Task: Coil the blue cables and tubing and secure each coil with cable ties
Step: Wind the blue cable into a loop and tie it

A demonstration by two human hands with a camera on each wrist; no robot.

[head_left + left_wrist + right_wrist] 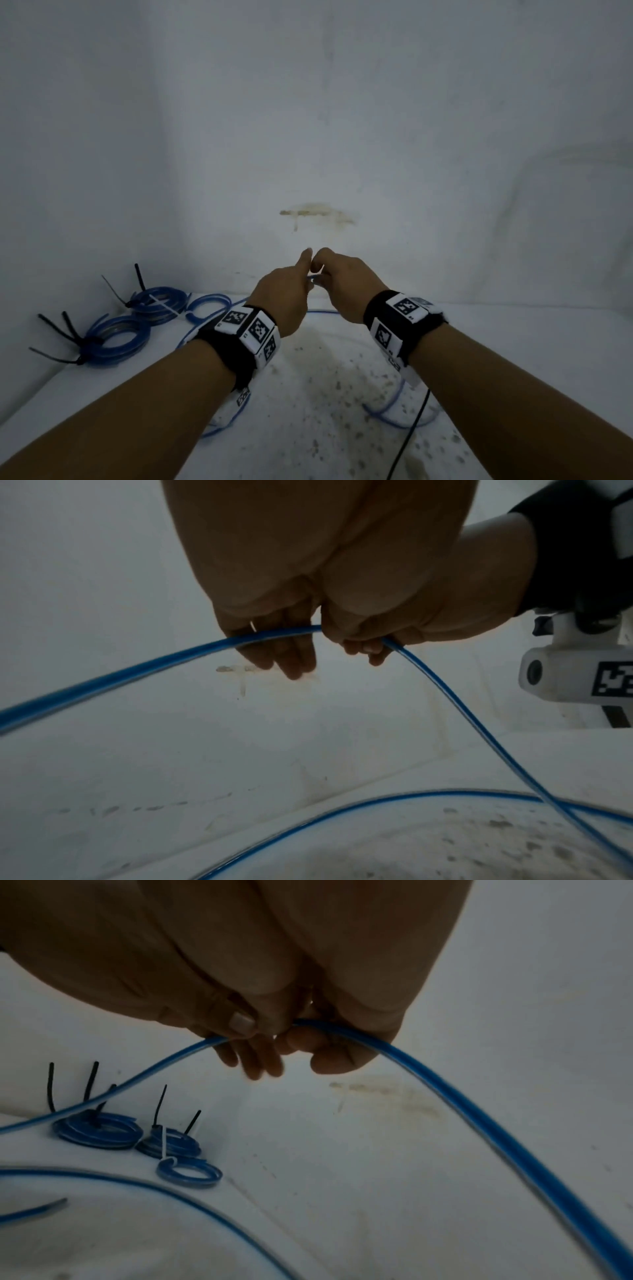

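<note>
Both hands are raised together above the white table (513, 342). My left hand (306, 265) and right hand (322, 269) pinch one length of blue tubing (313, 277) side by side, fingers curled round it. In the left wrist view the tubing (120, 670) arcs in from the left through the left hand (274, 647) and drops away to the right. The right wrist view has the right hand (274, 1037) gripping the same tubing (496, 1137). More of it lies in loose loops (394, 419) on the table below my arms.
Three tied blue coils sit at the table's back left: one (116, 337) with black ties, a second (161, 303) with black and white ties, a smaller third (209, 303). A thin black cable (412, 428) runs under my right forearm. White walls close off the back and left.
</note>
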